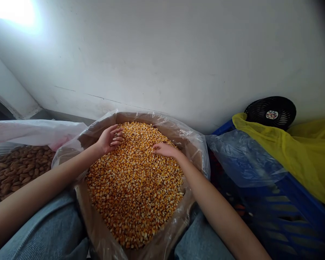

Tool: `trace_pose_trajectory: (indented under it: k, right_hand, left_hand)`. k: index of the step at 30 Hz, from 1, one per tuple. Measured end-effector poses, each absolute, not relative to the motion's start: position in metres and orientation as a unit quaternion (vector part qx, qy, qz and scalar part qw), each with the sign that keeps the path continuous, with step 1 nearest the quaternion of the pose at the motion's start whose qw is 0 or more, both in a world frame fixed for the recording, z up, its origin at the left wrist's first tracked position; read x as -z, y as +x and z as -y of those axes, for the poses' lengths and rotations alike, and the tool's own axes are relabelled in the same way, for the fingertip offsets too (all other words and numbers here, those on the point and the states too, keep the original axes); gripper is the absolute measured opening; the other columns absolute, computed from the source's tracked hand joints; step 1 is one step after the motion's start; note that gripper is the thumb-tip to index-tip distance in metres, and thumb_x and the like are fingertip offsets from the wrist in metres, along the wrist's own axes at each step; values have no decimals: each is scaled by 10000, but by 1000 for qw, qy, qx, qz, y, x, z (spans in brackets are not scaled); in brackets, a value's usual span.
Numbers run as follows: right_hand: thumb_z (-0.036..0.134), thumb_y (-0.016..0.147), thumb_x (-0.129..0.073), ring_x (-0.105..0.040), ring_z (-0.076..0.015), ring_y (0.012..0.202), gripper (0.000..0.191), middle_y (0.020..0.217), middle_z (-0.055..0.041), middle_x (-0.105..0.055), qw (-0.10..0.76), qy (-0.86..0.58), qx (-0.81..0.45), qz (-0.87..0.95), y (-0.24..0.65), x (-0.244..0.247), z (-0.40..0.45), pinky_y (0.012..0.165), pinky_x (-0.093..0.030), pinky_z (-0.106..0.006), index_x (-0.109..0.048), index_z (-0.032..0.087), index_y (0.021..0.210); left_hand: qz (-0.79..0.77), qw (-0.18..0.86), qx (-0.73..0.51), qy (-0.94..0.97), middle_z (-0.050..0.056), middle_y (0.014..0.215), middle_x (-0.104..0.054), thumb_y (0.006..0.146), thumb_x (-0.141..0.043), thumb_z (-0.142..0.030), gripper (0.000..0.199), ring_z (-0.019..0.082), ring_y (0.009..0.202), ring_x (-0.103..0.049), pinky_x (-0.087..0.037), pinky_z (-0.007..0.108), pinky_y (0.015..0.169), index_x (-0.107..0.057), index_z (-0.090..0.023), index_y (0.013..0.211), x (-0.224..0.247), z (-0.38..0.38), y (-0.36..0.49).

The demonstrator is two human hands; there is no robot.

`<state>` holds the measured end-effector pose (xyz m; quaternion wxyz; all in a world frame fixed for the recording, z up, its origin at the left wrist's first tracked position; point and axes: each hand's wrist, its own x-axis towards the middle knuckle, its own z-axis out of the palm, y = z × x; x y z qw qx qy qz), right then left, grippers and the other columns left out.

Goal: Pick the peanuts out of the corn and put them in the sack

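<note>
Dried corn kernels (137, 184) fill a box lined with a clear plastic bag (204, 151); the box stands between my knees. Over the far left part of the corn is my left hand (110, 139), palm turned inward, its fingers loosely curled and apart with nothing held. On the far right side, my right hand (165, 148) reaches in low with its fingertips at the kernels. Its fingers point left and look loosely stretched, though their tips are partly hidden. A gap of bare corn lies between the two hands.
At left, a white sack (35, 126) holds brown almond-like nuts (24, 169). To the right stands a blue plastic crate (276, 224) with yellow mesh cloth (308, 155), a clear plastic bag (249, 159) and a black fan (271, 112). A white wall (162, 57) rises behind.
</note>
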<state>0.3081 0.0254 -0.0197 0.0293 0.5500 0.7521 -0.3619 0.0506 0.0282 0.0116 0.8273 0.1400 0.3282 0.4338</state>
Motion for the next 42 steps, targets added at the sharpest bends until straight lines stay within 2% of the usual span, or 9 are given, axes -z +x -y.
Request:
trace_pose_trajectory:
  k: [4,11,14,18,25,28,32,35,42]
  right_hand:
    - [251,669,-561,-365,-45,423,246,643,21,-576,190,410,556,-697,307,12,-20,433,-278,-173,-644,206,897]
    - [172,742,-409,-490,-102,609,408,929,-59,-577,-148,687,265,-660,320,11,-35,559,-355,-212,-451,169,1147]
    - [134,729,-402,-504,-117,687,463,1016,-85,-546,-71,617,318,-716,303,17,-29,577,-369,-211,-385,148,1192]
    - [104,671,-454,-483,-118,647,266,845,-64,-572,73,521,366,-768,266,22,-6,524,-356,-200,-542,126,921]
    - [231,647,-586,-347,-52,439,429,534,71,-417,277,322,614,-665,254,5,10,411,-264,-169,-504,181,1064]
    - [281,725,-510,-401,-59,486,317,638,31,-515,132,401,571,-705,273,-4,-6,449,-293,-174,-559,212,1030]
    - [235,782,-407,-537,-135,767,270,934,-30,-602,-142,629,266,-716,288,9,-32,656,-392,-236,-597,212,972]
    - [280,754,-478,-542,-186,876,331,1007,-39,-599,-99,649,173,-734,283,24,-40,737,-392,-284,-546,247,1077]
    - [308,768,-461,-549,-244,847,251,931,-118,-605,4,643,136,-754,276,30,-35,662,-382,-311,-573,194,962]
  left_hand:
    - [-320,824,-444,145,-38,533,-338,791,-395,-254,137,35,333,-285,-158,116,230,-467,-138,780,-13,-29,49]
    - [-339,785,-490,166,-60,489,-276,775,-407,-246,124,37,318,-229,-128,129,241,-483,-150,793,-11,-31,46]
    - [-370,755,-504,198,-73,476,-234,756,-420,-226,130,38,318,-201,-109,134,257,-494,-161,840,-6,-34,45]
    - [-507,610,-489,363,-79,469,-265,712,-477,-266,234,42,324,-203,-132,161,294,-522,-171,922,3,-35,44]
    - [-541,201,-127,807,28,681,-602,724,-450,-435,435,170,628,-540,-367,247,568,-521,-214,1092,13,-24,56]
    - [-420,249,-24,872,47,814,-638,711,-474,-456,456,182,706,-565,-385,250,627,-521,-233,1106,17,-13,69]
    - [-282,447,5,849,28,967,-625,717,-500,-420,369,161,827,-560,-387,217,722,-582,-232,1024,21,-5,79]
    - [-293,510,-56,807,27,950,-628,748,-460,-427,337,157,840,-550,-384,217,743,-621,-197,935,22,-9,74]
    - [-484,382,-306,725,34,862,-600,762,-409,-468,379,161,795,-521,-379,235,716,-594,-158,878,12,-24,56]
